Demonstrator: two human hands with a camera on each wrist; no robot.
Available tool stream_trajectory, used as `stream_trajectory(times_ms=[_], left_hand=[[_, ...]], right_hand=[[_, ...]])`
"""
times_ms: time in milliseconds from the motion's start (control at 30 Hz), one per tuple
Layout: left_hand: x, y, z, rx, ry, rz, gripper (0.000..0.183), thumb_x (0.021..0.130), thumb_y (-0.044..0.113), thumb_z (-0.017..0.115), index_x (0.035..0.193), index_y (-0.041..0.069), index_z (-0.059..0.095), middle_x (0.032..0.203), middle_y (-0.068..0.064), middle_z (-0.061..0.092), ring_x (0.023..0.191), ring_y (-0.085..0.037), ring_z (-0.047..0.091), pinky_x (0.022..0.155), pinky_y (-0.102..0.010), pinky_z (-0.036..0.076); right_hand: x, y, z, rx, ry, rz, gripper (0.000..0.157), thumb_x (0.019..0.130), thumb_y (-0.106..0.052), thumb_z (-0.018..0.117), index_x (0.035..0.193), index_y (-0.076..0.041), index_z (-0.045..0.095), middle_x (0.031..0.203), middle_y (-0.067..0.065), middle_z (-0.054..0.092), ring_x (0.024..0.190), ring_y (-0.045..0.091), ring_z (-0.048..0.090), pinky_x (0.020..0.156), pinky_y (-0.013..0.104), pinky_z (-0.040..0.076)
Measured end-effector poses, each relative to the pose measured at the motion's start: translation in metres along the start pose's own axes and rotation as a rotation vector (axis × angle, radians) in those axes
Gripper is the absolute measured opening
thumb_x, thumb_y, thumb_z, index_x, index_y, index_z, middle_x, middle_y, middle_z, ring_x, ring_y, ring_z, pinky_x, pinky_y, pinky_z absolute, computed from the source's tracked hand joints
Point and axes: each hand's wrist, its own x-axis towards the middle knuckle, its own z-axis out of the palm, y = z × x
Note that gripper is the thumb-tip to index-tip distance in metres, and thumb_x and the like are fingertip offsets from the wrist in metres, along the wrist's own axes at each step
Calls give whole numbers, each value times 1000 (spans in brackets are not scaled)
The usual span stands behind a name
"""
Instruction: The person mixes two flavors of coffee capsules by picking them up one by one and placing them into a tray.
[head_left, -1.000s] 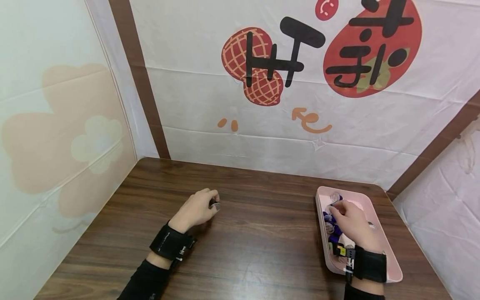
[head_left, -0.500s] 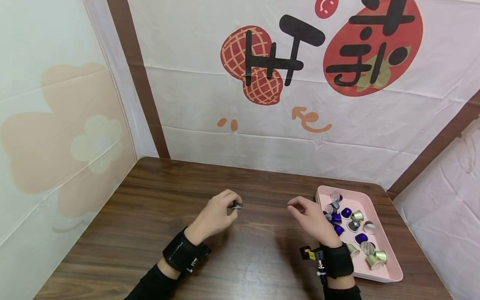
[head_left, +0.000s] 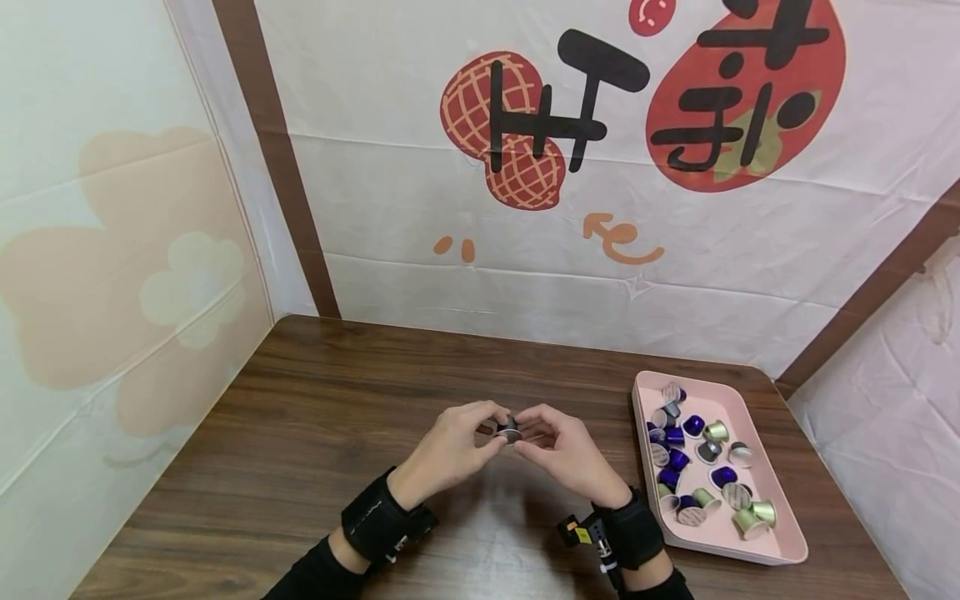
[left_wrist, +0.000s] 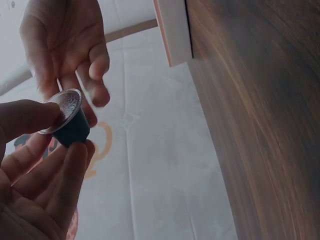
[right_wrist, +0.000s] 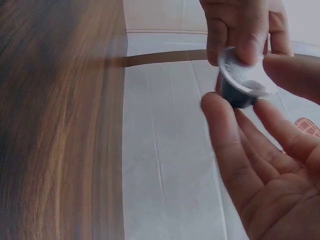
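Observation:
A dark coffee capsule (head_left: 510,432) with a silvery foil lid is held above the table between both hands in the head view. My left hand (head_left: 450,450) pinches it, thumb on the lid and fingers under its narrow end, as the left wrist view shows of the capsule (left_wrist: 72,129). Opposite, my right hand (head_left: 573,454) has its thumb and loosely extended fingers close around the capsule (right_wrist: 236,96) in the right wrist view. Whether those fingertips touch it is hard to tell. A pink tray (head_left: 783,533) with several purple, green and grey capsules lies to the right.
The brown wooden table (head_left: 300,517) spreads under both hands. Behind it hangs a white printed cloth (head_left: 390,200), with more cloth at the left and right sides. The tray's raised rim stands near the right table edge.
My right hand has left the tray and come left to the capsule. My left hand has moved right with the capsule, so both hands now meet near the middle.

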Motion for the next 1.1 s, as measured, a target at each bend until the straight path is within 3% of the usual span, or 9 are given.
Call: stream_trajectory(times_ms=[167, 333, 467, 600, 733, 800, 967, 1100], left_hand=[[0, 2, 2, 13, 11, 9, 14, 85, 11, 72, 92, 14, 60, 94, 5, 63, 85, -10, 61, 72, -22, 50], [-1, 2, 2, -55, 10, 16, 13, 86, 11, 71, 90, 14, 59, 96, 4, 62, 86, -9, 60, 73, -24, 51], [1, 2, 1, -63, 7, 30, 12, 86, 12, 71, 91, 13, 60, 96, 4, 61, 87, -11, 61, 74, -27, 52], [0, 0, -3, 3, 2, 13, 9, 87, 13, 70, 89, 14, 61, 94, 5, 61, 87, -12, 61, 75, -28, 51], [-3, -2, -13, 114, -15, -41, 6, 89, 15, 67, 87, 18, 63, 90, 8, 61, 84, -9, 60, 74, -30, 51], [-5, -2, -21, 171, -56, -78, 5, 91, 18, 64, 87, 19, 64, 88, 10, 60, 83, -10, 60, 73, -30, 50], [-7, -1, -38, 300, -169, -150, 9, 94, 27, 59, 88, 23, 66, 86, 13, 58, 78, -8, 58, 68, -27, 46], [-7, -2, -48, 344, -202, -190, 10, 95, 31, 58, 89, 26, 64, 85, 14, 57, 75, -5, 54, 66, -26, 45]], right_hand=[[-3, -20, 3, 12, 41, -37, 19, 89, 1, 63, 107, 3, 59, 115, 18, 59, 95, 33, 63, 78, 34, 52], [-5, -31, 1, -1, 46, -40, 14, 89, 0, 63, 102, 4, 59, 108, 17, 61, 90, 31, 64, 76, 33, 53], [-3, -17, 1, -12, 56, -45, 11, 89, -1, 64, 98, 1, 58, 100, 14, 63, 85, 29, 64, 73, 34, 53], [0, 3, -2, -35, 91, -41, 12, 89, -7, 66, 97, -4, 58, 96, 9, 64, 85, 24, 63, 73, 34, 52], [-3, 8, -15, -153, 186, 5, 15, 87, -12, 70, 95, -11, 58, 92, 3, 65, 86, 17, 63, 73, 30, 51], [-7, 7, -25, -239, 233, 53, 16, 86, -11, 71, 95, -12, 58, 91, 2, 65, 84, 15, 64, 72, 29, 51], [-18, 3, -59, -464, 289, 158, 18, 84, -8, 70, 95, -8, 56, 87, 4, 64, 78, 16, 63, 67, 31, 50], [-29, 3, -83, -593, 317, 219, 19, 83, -9, 69, 97, -5, 57, 87, 7, 62, 78, 19, 61, 64, 33, 47]])
